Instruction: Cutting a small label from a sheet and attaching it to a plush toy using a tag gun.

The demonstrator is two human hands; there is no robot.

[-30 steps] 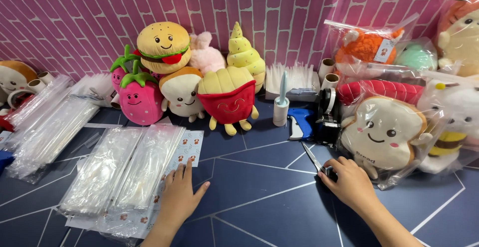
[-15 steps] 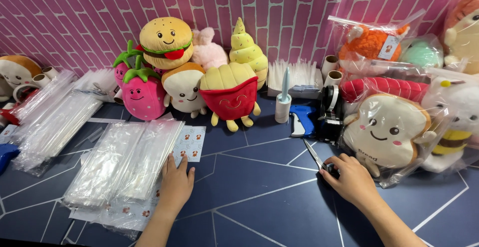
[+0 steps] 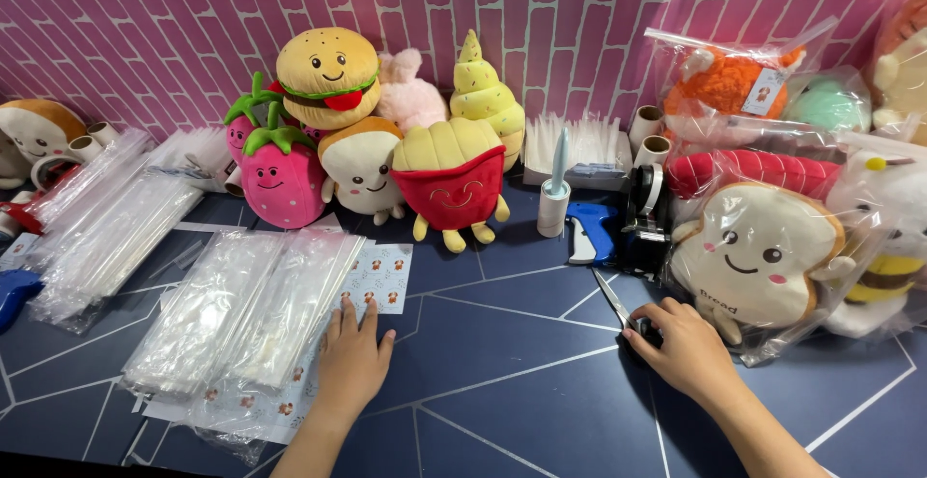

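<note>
I am resting my left hand (image 3: pixel 352 362) flat, fingers spread wide, on the dark blue bench (image 3: pixel 502 391), its fingertips touching the printed sheet (image 3: pixel 381 280) and the edge of the stack of clear plastic bags (image 3: pixel 241 314) just to its left. My right hand (image 3: pixel 681 343) is curling over the handles of a pair of scissors (image 3: pixel 618 309), gripping them; the blades are lying on the bench, pointing away from me toward the blue tagging gun (image 3: pixel 589 232).

Just beyond my right hand, a toast plush in a clear bag (image 3: pixel 758 256) is leaning against other bagged toys. Behind the tagging gun a black tape dispenser (image 3: pixel 642 217) is standing beside a small white bottle with a pale blue tip (image 3: pixel 555 198).

Along the pink brick wall (image 3: pixel 579 14) a group of unbagged plush toys is sitting together: a fries plush (image 3: pixel 449 179), a strawberry plush (image 3: pixel 280 174) and a burger plush (image 3: pixel 328 68) on top. A second pile of clear bags (image 3: pixel 106 227) is lying at the far left of the bench.
</note>
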